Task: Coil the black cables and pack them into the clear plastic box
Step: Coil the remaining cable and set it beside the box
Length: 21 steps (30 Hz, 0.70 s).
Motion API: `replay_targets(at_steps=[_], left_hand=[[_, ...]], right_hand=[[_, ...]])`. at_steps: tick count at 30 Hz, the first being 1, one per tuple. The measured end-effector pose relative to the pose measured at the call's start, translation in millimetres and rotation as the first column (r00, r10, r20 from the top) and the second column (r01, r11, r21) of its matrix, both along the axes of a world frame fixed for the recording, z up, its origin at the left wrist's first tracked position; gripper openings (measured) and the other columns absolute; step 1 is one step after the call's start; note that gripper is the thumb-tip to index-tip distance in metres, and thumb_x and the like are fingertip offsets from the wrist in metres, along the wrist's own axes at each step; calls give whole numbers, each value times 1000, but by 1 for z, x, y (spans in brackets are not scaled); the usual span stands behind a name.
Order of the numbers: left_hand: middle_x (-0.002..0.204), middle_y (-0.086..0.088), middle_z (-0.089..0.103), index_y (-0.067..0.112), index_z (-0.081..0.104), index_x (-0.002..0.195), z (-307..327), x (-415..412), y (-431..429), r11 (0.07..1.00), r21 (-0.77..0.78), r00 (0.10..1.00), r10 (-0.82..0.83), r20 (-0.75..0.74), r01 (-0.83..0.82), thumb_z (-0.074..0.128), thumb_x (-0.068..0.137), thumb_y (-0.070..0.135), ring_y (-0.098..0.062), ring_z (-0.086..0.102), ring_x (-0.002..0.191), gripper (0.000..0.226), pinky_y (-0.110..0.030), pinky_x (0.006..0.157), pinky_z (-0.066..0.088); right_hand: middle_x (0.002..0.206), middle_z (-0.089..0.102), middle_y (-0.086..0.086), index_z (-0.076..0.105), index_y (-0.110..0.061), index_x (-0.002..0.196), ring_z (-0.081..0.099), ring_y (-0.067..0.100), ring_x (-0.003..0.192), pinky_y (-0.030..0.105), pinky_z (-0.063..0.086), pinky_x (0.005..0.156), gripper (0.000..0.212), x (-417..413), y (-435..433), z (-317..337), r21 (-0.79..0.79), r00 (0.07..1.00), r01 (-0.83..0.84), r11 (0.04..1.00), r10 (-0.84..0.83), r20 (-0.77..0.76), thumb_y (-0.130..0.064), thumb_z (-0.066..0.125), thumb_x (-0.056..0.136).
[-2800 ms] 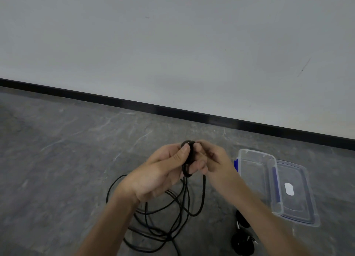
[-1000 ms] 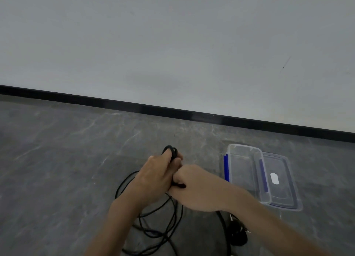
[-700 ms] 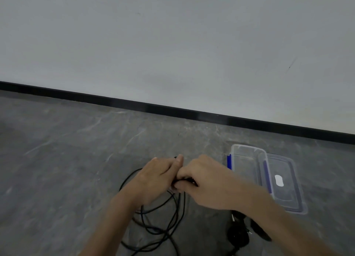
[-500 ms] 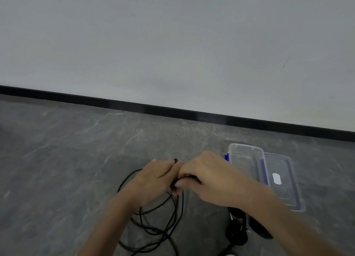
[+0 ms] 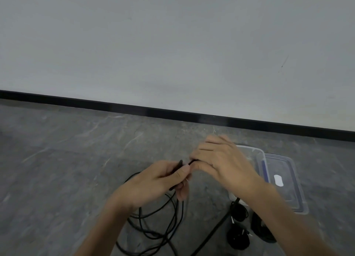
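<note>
**Two hands are working one black cable beside the open box**

One black cable (image 5: 180, 163) is being handled, and it is lying mostly on the grey floor (image 5: 67, 169) in several loose loops under the left wrist. From these loops a few strands are rising to the left hand (image 5: 157, 180). This hand is gripping them with curled fingers and the thumb on top, with its back turned toward the camera. A short dark piece of the cable is sticking up above the thumb. From there a short part is running up and to the right, into the right hand (image 5: 222, 163).

The right hand is a little higher and palm down, its fingers are curled, and the thumb and fingertips are pinching the cable. The two hands are almost touching.

One straight strand is crossing the floor diagonally below the right forearm. Near it, three dark bundles (image 5: 238, 237) are lying close together; they are blurred.

One clear plastic box (image 5: 258, 152) is standing open behind the right hand, with its long axis pointing toward the wall (image 5: 172, 44). One lid (image 5: 286, 186) with a white label is lying just beside it, to the right.
</note>
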<state>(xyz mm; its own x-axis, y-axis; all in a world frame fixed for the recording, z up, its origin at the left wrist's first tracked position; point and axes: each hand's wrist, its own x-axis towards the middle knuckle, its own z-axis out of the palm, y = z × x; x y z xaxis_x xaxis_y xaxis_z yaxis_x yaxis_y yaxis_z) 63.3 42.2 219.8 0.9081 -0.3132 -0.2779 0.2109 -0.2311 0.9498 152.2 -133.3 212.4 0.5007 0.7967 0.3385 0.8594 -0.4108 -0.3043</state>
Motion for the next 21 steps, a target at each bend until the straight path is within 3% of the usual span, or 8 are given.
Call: replay_targets(at_steps=[2,6,12,16,19,21], left_hand=[[65,0,59,9,58,84,2,0,2,999,-36,1000,-7,-19,6,40,102,30,-15,56,66,33,-20,71,43],[60,-4,53,14,63,82,6,1,5,983,-178,998,34,-49,-42,44,97,38,-16,52,59,34,-22,66,44],[65,-7,61,14,61,83,4,2,-2,930,-366,997,5,-79,-33,41,97,30,-13,55,63,29,-20,67,44],[80,-5,70,9,54,90,3,4,-9,905,-425,999,-18,-38,1,41,98,25,-8,56,73,22,-18,73,44],[87,-1,70,1,58,96,-1,8,-15,881,-470,999,44,-24,-51,43,99,16,-3,63,81,20,-16,79,45],[98,-11,71,-3,62,105,-6,11,-16,867,-488,994,112,-9,-102,49,96,15,-14,67,96,24,-21,87,48]], right_hand=[[71,64,-11,72,-22,82,56,16,70,35,37,68,53,4,3,-4,45,997,10,999,-14,79,-51,29,96],[75,64,-9,71,-22,91,55,17,71,38,31,68,29,3,8,-1,69,982,16,997,-28,185,-37,46,90],[86,66,-10,66,-25,104,56,20,81,37,32,75,32,7,1,-2,68,984,119,991,-127,124,-34,38,92],[95,62,-5,53,-27,112,54,22,86,41,39,76,27,9,3,-7,-22,966,226,974,-221,136,-31,36,91],[105,56,2,47,-26,121,54,25,91,41,44,76,39,8,9,-9,-95,970,239,966,-242,-23,-36,36,84],[111,49,3,46,-24,131,52,25,94,37,48,77,53,6,10,-5,-38,948,188,981,-191,-255,-35,38,79]])
